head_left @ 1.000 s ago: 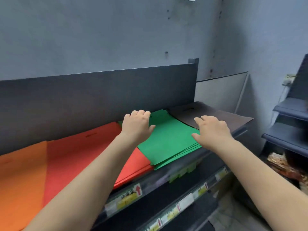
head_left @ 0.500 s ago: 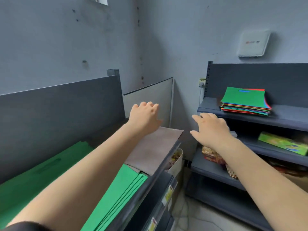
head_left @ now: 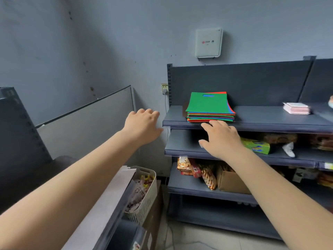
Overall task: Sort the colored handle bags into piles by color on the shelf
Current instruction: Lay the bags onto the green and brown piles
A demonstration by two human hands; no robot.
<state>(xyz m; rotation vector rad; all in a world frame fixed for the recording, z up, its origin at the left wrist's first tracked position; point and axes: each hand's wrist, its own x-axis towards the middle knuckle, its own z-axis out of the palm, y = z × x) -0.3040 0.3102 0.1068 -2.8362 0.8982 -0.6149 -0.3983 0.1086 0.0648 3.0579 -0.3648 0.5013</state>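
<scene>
On the top shelf [head_left: 261,120] of the unit against the far wall, near its left end and close to the front edge, sits the unsorted stack of bags [head_left: 210,110]. A green bag lies on top; red, blue and orange edges fan out beneath it, and the layers are not squared up.

The person's right hand [head_left: 220,139] reaches toward the stack, palm down, fingers extended and slightly spread, fingertips just short of the front lip of the shelf below the stack. It holds nothing. The left hand [head_left: 141,124] hovers off the left end of the shelf, fingers loosely curled, also holding nothing.

The step in hand appears to be taking the next bag from the stack. Risks from here:

- The bags are thin and flat. A grip on the front edge may lift several layers at once, mixing colours in one pile.
- The stack sits near the front edge and is already fanned. A sideways pull on one bag may drag the rest off the shelf.
- Colours lower down show only as narrow edges; orange and red may be misjudged.

A small pink stack [head_left: 297,108] lies well apart, toward the right end of the same shelf.
</scene>
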